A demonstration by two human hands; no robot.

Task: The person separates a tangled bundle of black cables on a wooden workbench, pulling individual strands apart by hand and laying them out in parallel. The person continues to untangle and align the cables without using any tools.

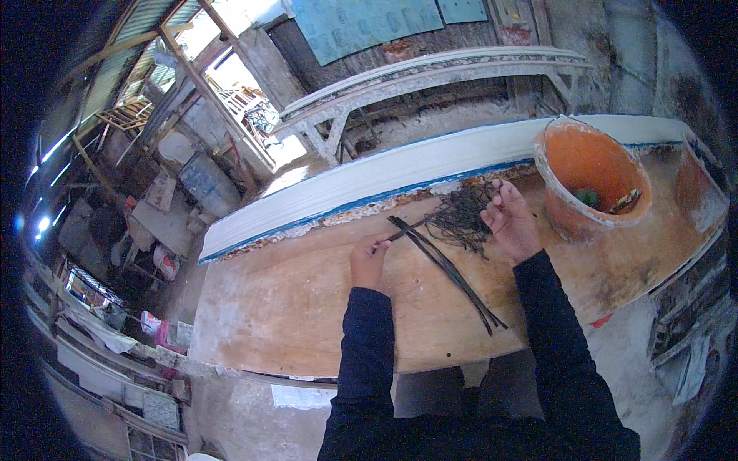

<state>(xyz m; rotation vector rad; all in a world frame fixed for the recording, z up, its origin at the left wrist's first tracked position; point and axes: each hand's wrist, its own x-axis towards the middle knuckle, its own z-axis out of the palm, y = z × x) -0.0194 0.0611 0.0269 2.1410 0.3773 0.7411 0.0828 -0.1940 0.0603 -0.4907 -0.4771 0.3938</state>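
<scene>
My left hand (370, 260) is closed in a pinch on the end of a dark, thin strip (410, 227), which slants up toward a tangled heap of dark strands (461, 217). Beneath that strip, a few longer dark strips (453, 280) lie across the wooden tabletop (292, 307), running down toward its near edge. My right hand (511, 221) is raised just right of the heap, its fingers curled and their tips drawn together. Whatever sits between those fingertips is too small to make out.
An orange bucket (557, 196), its rim crusted white, stands tilted on the right, with something green inside. Along the table's back runs a long white, blue-edged slab (430, 157). Behind it is a whitish bench (430, 73). A blue drum (209, 184) stands far left.
</scene>
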